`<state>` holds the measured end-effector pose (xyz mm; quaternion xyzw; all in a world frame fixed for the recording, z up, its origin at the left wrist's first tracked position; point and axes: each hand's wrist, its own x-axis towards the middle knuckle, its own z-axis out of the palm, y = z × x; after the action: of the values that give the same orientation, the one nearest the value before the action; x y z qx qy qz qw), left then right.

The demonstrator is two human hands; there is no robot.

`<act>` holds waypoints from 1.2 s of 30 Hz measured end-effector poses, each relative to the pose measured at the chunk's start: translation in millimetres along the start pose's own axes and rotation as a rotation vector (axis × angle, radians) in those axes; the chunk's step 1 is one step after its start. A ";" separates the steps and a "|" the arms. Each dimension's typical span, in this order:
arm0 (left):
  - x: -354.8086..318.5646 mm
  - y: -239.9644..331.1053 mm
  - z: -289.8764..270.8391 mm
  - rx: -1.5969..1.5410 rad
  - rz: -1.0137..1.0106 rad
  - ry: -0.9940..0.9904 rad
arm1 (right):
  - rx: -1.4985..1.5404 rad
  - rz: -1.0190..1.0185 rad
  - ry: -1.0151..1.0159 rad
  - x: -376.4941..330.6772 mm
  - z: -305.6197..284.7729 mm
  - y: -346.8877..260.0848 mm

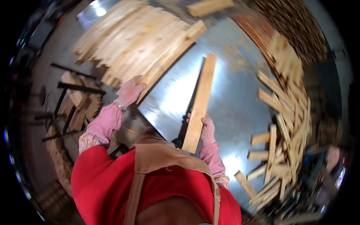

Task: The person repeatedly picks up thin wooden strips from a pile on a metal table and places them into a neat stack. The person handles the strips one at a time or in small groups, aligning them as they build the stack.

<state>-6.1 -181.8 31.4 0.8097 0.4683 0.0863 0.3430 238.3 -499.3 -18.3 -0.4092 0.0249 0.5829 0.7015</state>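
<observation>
My right hand [208,130], in a pink glove, is closed around the lower part of a loose wooden slat [202,97], thumb on its right edge and fingertips showing at its left. The slat slants up and away over the shiny metal table [232,97]. My left hand [130,92], gloved too, grips the near end of an outer wooden strip [168,62]. That strip lies along the right side of a row of pale strips [138,33] set side by side. Their near ends are uneven.
A jumbled heap of short wooden slats [288,138] covers the table's right side. Stacked wood [292,30] stands at the far right, and another piece [210,6] lies at the far edge. On the left, a dark metal frame [80,88] stands beside more wood blocks [77,97].
</observation>
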 end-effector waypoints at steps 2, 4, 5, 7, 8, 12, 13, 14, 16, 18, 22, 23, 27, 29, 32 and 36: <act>33.4 -9.9 -68.0 0.031 -0.187 0.012 | -0.091 -0.031 0.024 43.2 27.6 17.3; 77.2 -59.8 -121.9 0.221 -0.188 0.059 | -0.121 -0.072 0.037 75.9 47.7 36.1; 96.1 -79.7 -148.8 0.254 -0.173 0.102 | -0.133 -0.100 0.057 91.5 55.0 44.4; 129.9 -132.2 -183.5 0.346 -0.146 0.170 | -0.213 -0.102 0.156 109.4 72.2 51.8; 145.0 -163.0 -197.4 0.412 -0.131 0.205 | -0.254 -0.097 0.212 114.6 79.6 55.2; 187.6 -211.5 -231.8 0.772 -0.203 0.306 | -0.254 -0.085 0.116 123.2 104.9 53.4; 190.6 -217.1 -234.4 0.900 -0.224 0.336 | -0.268 -0.082 0.129 125.9 109.9 53.8; 189.7 -223.1 -236.3 0.929 -0.226 0.375 | -0.284 -0.079 0.141 128.6 114.2 54.2; 198.2 -213.4 -232.8 0.977 -0.201 0.451 | -0.259 -0.083 0.142 135.3 116.1 51.0; 187.7 -205.1 -211.5 0.789 0.023 0.590 | -0.178 -0.086 0.120 141.8 116.9 51.7; 140.0 -132.3 -105.8 -0.054 0.083 0.151 | -0.029 -0.130 0.139 153.2 130.9 29.5; 124.1 -83.2 -83.1 0.069 0.038 -0.048 | -0.034 -0.129 0.133 157.3 122.2 23.3; 74.1 14.9 30.9 -0.397 0.379 -0.408 | 0.066 -0.226 0.011 184.0 107.7 -13.0; 89.9 53.8 69.4 -0.595 0.133 -0.710 | 0.051 -0.279 0.026 190.0 113.6 -46.7; 160.7 89.5 120.6 -0.741 0.005 -0.614 | -0.053 -0.300 0.203 197.5 92.2 -87.0; 319.8 182.0 135.7 -0.111 0.256 -0.312 | -0.124 -0.272 0.390 184.5 12.7 -101.8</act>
<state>358.5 -44.0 -12.6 0.8461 0.2972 0.0287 0.4416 376.9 -343.0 -49.0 -0.5557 0.0687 0.3935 0.7291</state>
